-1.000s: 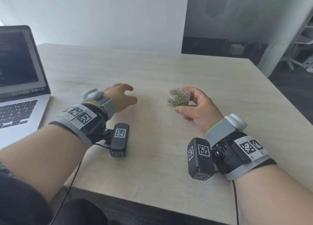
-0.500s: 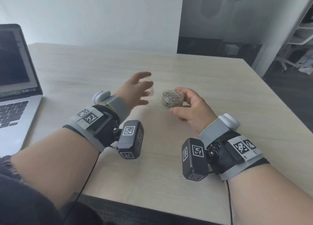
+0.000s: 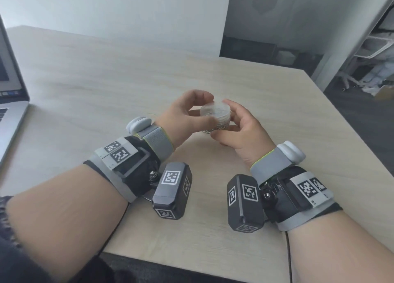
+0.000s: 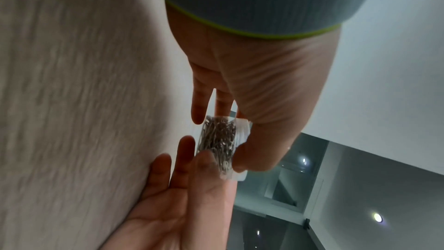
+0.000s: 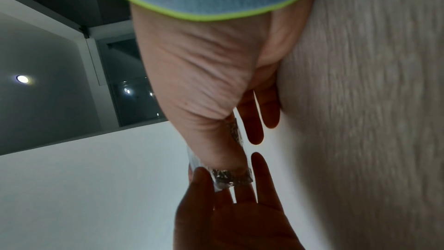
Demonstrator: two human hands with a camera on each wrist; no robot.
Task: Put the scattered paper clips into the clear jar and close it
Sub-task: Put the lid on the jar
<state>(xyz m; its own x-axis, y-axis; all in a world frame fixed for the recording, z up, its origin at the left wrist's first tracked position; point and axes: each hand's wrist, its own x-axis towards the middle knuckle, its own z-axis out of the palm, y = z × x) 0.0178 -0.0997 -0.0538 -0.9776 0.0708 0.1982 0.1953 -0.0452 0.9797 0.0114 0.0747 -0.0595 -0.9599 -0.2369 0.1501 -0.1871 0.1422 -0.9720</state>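
- Clear jar (image 3: pixel 215 117) sits mid-table between both hands, packed with silver paper clips (image 4: pixel 217 138); whether its base touches the wooden table (image 3: pixel 106 86) or is lifted, can't tell, fingers cover the bottom.
- Right hand (image 3: pixel 245 131) grips the jar from the right: thumb on the near lower side, fingers curled round the far right side. Fingertips mostly hidden behind the jar in head view.
- Left hand (image 3: pixel 181 120) is at the jar's top: thumb across the near upper edge, fingers arched over the far rim, pinching the clear lid (image 3: pixel 215 108). Lid is transparent and blurred; whether fully seated or screwed, can't tell.
- Left wrist view: thumb (image 4: pixel 259 149) overlaps the jar's lid end; the other hand's fingers come in from below, dark and soft-focus.
- Right wrist view: jar (image 5: pixel 230 176) mostly hidden behind the right thumb, only a strip of clips shows; left hand (image 5: pixel 230 220) is a dark silhouette at bottom.
- No loose clips made out on the table; motion blur on the wood in both wrist views.
- Laptop (image 3: pixel 10 103) at far left, cut off by the frame edge; only part of screen and keyboard corner show.
- Both forearms wear straps with marker tags and black camera blocks (image 3: pixel 172 191); cables run off the near table edge, ends out of frame.
- Background right: dark floor and white furniture, too blurry to name.
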